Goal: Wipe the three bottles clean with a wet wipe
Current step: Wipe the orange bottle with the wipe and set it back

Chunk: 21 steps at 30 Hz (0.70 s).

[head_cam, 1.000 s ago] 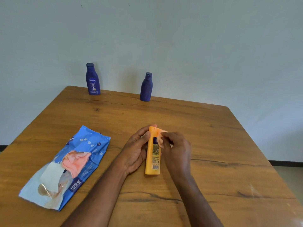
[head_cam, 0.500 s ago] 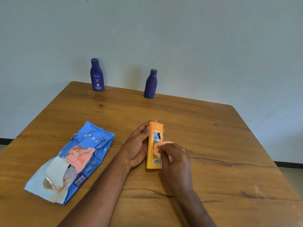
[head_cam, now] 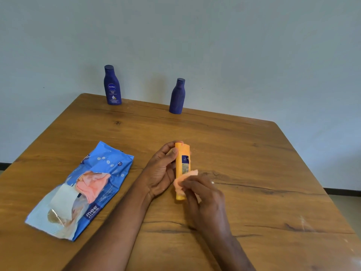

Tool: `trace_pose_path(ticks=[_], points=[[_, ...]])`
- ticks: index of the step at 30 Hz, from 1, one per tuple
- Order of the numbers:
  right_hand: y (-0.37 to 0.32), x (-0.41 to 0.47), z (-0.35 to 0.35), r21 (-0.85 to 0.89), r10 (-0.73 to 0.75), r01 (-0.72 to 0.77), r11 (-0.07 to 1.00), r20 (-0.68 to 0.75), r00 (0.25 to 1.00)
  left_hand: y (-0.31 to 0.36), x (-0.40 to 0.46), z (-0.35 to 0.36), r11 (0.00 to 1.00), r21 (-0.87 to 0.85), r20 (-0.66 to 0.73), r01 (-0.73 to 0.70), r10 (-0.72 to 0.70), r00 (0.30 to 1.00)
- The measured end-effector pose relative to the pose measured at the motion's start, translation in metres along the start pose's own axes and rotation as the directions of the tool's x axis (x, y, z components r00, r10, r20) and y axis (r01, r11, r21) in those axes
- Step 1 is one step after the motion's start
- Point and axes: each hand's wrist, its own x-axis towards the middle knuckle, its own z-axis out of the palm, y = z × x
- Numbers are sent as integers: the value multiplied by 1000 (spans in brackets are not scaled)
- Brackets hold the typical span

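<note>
While pressed against the lower half of the orange bottle point(head_cam: 182, 171), a pink wet wipe point(head_cam: 185, 179) bunched in the curled fingers of the right hand point(head_cam: 203, 196), pinched tight, no gap showing. Just left of it, the left hand point(head_cam: 161, 173) wrapped round the same bottle, thumb along the near side, fingertips hooked over the top end, palm half open toward the camera. Bottle lying flat on the wooden table point(head_cam: 244, 153), long axis pointing away, blue label panel facing up. Farther left, well apart from the hands, a blue wipes pack point(head_cam: 109, 165) lying flat, flap peeled back, another pink wipe point(head_cam: 91, 184) sticking out of the opening. At the far edge, two dark blue bottles upright and well apart: labelled blue bottle point(head_cam: 112, 86) on the left, plain blue bottle point(head_cam: 177, 96) on the right. Beyond, a pale wall point(head_cam: 234, 45).
</note>
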Motion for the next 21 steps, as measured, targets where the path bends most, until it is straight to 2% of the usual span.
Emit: trace_pose_path(ticks=[5, 9, 13, 17, 21], points=[[14, 27, -1, 11, 161, -161, 987, -46, 986, 1, -3, 1, 1000, 0, 43, 27, -27, 999], [6, 68, 10, 9, 116, -116, 993, -156, 981, 2, -8, 1, 1000, -7, 101, 7, -6, 995], [-3, 66, 11, -43, 32, -38, 998, -130, 991, 2, -9, 2, 1000, -11, 86, -11, 12, 996], [-8, 25, 11, -38, -41, 39, 999, -48, 998, 2, -3, 1, 999, -24, 21, -26, 26, 999], [0, -10, -2, 17, 13, -13, 1000, 6, 1000, 2, -1, -1, 1000, 2, -1, -26, 26, 1000]])
